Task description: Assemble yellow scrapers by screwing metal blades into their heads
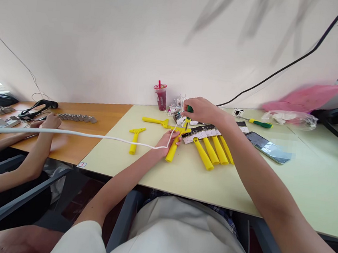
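Observation:
My left hand [167,139] is wrapped round the handle of a yellow T-shaped scraper [171,154], tilted over the table. Above its head, my right hand [204,109] grips the green handle of a screwdriver [190,109], whose tip points down at the scraper; whether it touches a screw cannot be made out. Two more yellow T-shaped handles, one upright to view [133,143] and one on its side [154,120], lie to the left. Several yellow scrapers [204,154] with black-and-white sleeves on their heads lie in a row to the right.
A red drink cup [161,97] stands by the wall beside a small white pile [177,103]. To the right lie a phone [269,147], a yellow-green screwdriver [261,123] and a pink bag [308,97]. A white cable [95,135] crosses in front. A co-worker's hand [51,121] works at left.

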Demonstrator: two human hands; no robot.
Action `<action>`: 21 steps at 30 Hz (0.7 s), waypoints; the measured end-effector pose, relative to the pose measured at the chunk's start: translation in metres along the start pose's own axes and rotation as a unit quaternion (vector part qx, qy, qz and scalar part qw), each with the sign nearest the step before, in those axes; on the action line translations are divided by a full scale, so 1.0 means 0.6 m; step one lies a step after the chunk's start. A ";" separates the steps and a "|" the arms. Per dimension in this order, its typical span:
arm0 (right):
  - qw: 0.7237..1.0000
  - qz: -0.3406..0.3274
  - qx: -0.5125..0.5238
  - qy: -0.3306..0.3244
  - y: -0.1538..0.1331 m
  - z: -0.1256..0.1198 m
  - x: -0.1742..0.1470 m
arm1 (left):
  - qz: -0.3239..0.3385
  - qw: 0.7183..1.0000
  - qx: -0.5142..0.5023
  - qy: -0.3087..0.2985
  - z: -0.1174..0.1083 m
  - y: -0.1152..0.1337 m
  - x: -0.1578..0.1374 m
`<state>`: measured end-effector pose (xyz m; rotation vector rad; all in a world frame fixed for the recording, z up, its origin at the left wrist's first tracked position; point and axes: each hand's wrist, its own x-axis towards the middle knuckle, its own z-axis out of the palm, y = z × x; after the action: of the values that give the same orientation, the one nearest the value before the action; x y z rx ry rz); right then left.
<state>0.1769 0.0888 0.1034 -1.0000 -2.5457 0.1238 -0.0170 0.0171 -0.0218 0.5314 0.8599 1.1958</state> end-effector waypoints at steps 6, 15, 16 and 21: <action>0.998 -0.007 0.053 -0.039 0.007 -0.004 -0.003 | 0.002 1.000 -0.003 0.010 -0.003 -0.001 0.002; 0.999 0.022 0.017 -0.022 0.006 0.006 -0.001 | 0.007 1.000 0.003 0.009 -0.006 -0.004 0.006; 0.999 0.023 0.026 -0.034 0.008 0.006 -0.002 | 0.007 1.000 0.003 0.012 -0.006 -0.004 0.006; 0.998 0.002 0.051 -0.034 0.012 0.000 -0.003 | 0.009 1.000 -0.002 0.015 -0.006 -0.004 0.007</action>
<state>0.1829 0.0931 0.1011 -0.9773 -2.5704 0.2910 -0.0182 0.0199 -0.0271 0.5195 0.8804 1.2237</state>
